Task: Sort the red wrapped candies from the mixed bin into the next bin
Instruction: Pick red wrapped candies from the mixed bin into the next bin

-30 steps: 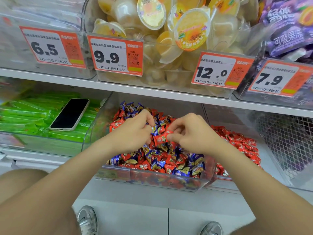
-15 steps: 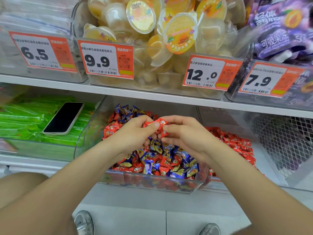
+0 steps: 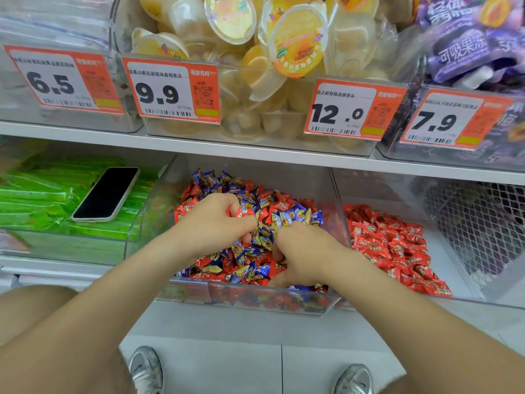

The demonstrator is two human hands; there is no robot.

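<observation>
Head view, lower shelf, left to right. Left bin: green packs [image 3: 37,200] with a phone [image 3: 106,194] lying on top, near that bin's right wall.

Middle: mixed bin [image 3: 255,304], clear plastic, with red candies [image 3: 187,207] and blue candies [image 3: 284,217] jumbled wall to wall. Both hands are inside it.
- Left hand [image 3: 210,226] is near the bin's centre, fingers curled, thumb and fingertips pinching a red candy [image 3: 245,213]. There may be more than one wrapper in the pinch; hard to tell.
- Right hand [image 3: 306,251] is just beside it, toward the front right corner, knuckles up, fingers curled down into the heap. Its fingertips are buried, so whether it holds anything cannot be told.

Right of the divider wall: next bin [image 3: 446,251], with a red pile [image 3: 392,245] along its left side and front edge and its right side bare. Beyond that, mesh [image 3: 477,223]. Upper shelf: price tags [image 3: 170,92] and jelly cups [image 3: 298,44].

Handling, as a judgement:
- The candies look small and light, with thin, glossy, crinkly wrappers that are probably slippery.
- The best hold is likely a firm pinch across the body or on a crimped end flap; a loose grip could drop one.
- They don't look fragile, so squeezing should be fine.
- The heap is loose and will shift when dug into, so blue ones may ride along in a grab. Single picks look safer than scoops.
- The carry needs a lift over the divider wall before release onto the red pile.
- Many reds are left in the mixed bin, so the sorting looks far from done.
</observation>
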